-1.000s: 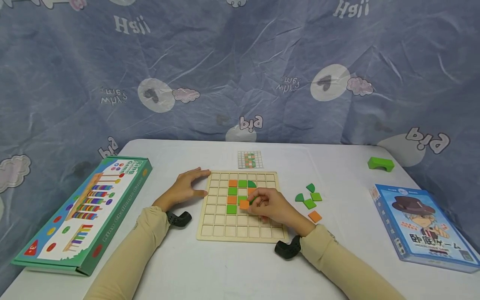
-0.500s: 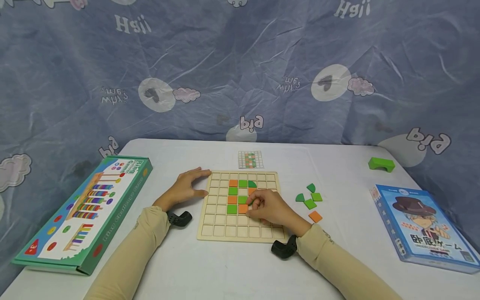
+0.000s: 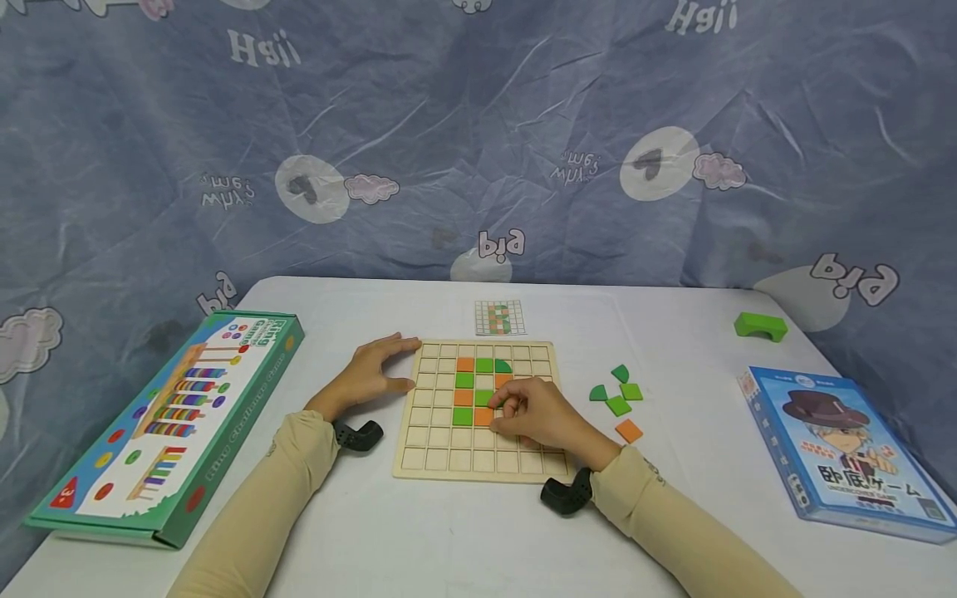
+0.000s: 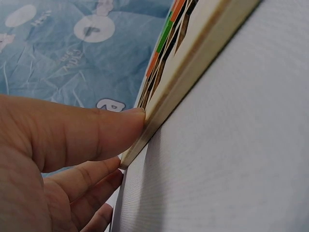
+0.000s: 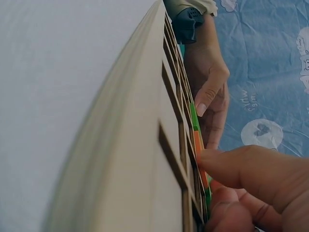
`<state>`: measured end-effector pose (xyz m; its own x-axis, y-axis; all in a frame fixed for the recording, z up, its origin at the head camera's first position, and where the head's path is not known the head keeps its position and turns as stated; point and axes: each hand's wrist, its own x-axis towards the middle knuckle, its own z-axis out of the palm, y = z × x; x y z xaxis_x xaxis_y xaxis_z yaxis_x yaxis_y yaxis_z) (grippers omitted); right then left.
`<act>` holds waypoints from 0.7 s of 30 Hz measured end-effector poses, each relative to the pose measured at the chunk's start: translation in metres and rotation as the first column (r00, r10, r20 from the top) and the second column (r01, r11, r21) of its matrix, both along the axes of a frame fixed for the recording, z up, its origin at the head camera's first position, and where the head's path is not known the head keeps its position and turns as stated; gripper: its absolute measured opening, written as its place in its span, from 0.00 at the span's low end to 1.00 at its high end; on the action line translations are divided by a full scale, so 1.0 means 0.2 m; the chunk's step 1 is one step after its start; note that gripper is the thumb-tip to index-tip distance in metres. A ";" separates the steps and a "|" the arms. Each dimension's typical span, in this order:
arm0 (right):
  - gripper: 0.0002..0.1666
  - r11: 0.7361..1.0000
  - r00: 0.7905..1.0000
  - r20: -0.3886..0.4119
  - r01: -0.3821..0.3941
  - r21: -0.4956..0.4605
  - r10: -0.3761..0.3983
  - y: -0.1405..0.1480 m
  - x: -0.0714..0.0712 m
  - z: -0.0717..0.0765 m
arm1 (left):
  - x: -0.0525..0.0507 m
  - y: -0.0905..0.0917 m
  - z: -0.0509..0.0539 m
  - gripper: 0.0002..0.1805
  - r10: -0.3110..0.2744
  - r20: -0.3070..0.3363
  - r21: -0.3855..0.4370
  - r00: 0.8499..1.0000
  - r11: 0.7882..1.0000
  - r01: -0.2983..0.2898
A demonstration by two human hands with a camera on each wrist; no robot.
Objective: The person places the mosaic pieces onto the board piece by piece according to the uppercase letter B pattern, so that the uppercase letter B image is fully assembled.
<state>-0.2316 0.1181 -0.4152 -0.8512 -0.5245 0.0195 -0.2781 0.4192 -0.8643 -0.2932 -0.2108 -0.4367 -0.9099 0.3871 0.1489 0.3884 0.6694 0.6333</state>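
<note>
A wooden grid board (image 3: 434, 462) lies on the table, with orange and green tiles set in its middle cells. My left hand (image 3: 365, 375) touches the board's left edge; in the left wrist view its thumb (image 4: 106, 133) and straight fingers meet the rim. Over the board's centre, my right hand (image 3: 549, 415) has its fingers curled, pinching an orange square tile (image 3: 483, 417) that sits in its cell beside a green square tile (image 3: 463, 417). The right wrist view shows the thumb (image 5: 227, 166) against this tile's edge. Tiles under the right hand are partly hidden.
Several loose green and orange tiles (image 3: 618, 406) lie right of the board. A small pattern card (image 3: 499, 318) rests behind it. A green-edged game box (image 3: 172, 415) stands left, a blue game box (image 3: 852, 453) right, and a green arch block (image 3: 759, 326) at back right.
The orange square tile has gone from above the grid down into the cell beside the lowest green tile, the right hand moving slightly left with it. The left hand has stayed put.
</note>
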 end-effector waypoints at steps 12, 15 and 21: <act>0.14 0.996 0.989 0.145 -0.024 -0.088 0.037 0.03 0.00 0.05 | 0.00 0.00 0.00 0.41 -0.006 -0.003 0.002 1.000 1.000 0.006; 0.16 0.992 0.981 0.190 -0.020 -0.122 0.043 0.06 -0.02 0.08 | 0.00 -0.01 -0.01 0.41 -0.003 0.001 0.001 1.000 1.000 0.003; 0.19 0.993 0.985 0.173 0.037 -0.111 -0.017 0.19 -0.07 0.14 | -0.01 -0.01 -0.01 0.42 -0.004 -0.010 -0.002 1.000 1.000 0.004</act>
<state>-0.2462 0.1558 -0.3872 -0.8608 -0.5042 -0.0698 -0.1115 0.3206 -0.9406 -0.2942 -0.2118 -0.4391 -0.9070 0.3906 0.1576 0.3973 0.6691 0.6280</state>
